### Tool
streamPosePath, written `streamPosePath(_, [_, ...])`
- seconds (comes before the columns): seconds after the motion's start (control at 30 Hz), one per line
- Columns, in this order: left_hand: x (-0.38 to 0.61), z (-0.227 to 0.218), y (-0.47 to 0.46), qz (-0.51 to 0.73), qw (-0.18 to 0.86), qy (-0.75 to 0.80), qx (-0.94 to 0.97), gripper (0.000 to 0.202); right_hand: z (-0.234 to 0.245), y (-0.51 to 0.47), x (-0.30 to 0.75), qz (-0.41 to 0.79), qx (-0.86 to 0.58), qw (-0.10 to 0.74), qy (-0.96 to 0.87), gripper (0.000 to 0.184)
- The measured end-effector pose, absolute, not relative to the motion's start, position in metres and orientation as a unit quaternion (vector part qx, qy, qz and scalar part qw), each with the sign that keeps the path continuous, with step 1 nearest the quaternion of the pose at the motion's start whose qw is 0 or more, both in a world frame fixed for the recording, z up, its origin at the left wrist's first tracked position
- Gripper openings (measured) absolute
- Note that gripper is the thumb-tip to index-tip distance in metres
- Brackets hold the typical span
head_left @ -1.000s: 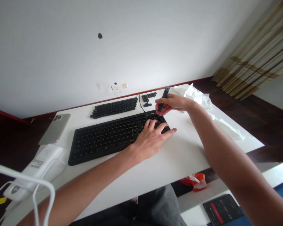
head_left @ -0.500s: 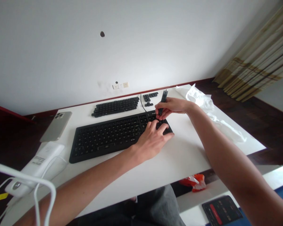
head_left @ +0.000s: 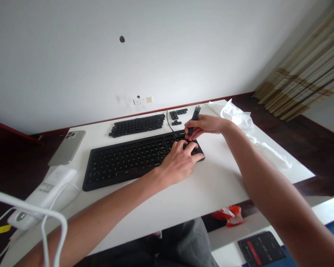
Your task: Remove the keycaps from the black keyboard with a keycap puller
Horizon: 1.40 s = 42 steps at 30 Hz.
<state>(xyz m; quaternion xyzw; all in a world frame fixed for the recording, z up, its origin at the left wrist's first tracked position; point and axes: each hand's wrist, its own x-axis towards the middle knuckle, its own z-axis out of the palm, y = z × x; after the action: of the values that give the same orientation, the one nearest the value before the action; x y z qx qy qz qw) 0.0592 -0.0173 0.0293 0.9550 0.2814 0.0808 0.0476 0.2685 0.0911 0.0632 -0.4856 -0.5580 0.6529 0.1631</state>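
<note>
A black keyboard lies on the white table; most of its keycaps are off and rows of switches show. My left hand rests on its right end with fingers spread, holding nothing. Just beyond those fingers, my right hand is closed on a short black stick-like tool. The tool stands nearly upright, leaning right at the top. Its lower tip is hidden by my fingers near the keyboard's upper right corner. Behind the keyboard sit a block of black keycaps and smaller keycap groups.
A phone and a white power strip with a white cable lie on the left. Crumpled white wrapping is at the right. The keyboard cable runs back towards the wall. Another phone lies below the table, lower right.
The black tool's top leans slightly farther right, and my left fingers have shifted a little on the keyboard. The whole view has moved slightly. Both hands remain at the keyboard's right end.
</note>
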Motion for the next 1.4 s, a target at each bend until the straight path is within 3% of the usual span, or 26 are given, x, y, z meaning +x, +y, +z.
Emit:
streamPosePath(0.47, [0.058, 0.033, -0.014, 0.076, 0.04, 0.274, 0.958, 0.046, 0.061, 0.092, 0.271, 0.652, -0.492, 0.159, -0.554, 0.034])
streamPosePath(0.73, [0.06, 0.028, -0.02, 0.091, -0.01, 0.242, 0.966, 0.04, 0.06, 0.091, 0.269, 0.645, -0.482, 0.129, -0.579, 0.043])
streamPosePath(0.97, [0.064, 0.034, -0.039, 0.11, -0.096, 0.271, 0.951, 0.029, 0.073, 0.084, 0.266, 0.591, -0.458, 0.1, -0.656, 0.046])
streamPosePath(1.2, [0.072, 0.016, -0.056, 0.14, -0.132, 0.311, 0.931, 0.033, 0.084, 0.076, 0.259, 0.548, -0.428, 0.073, -0.715, 0.043])
streamPosePath(1.4, [0.071, 0.016, -0.057, 0.112, -0.119, 0.326, 0.931, 0.044, 0.092, 0.067, 0.252, 0.441, -0.41, 0.049, -0.797, 0.034])
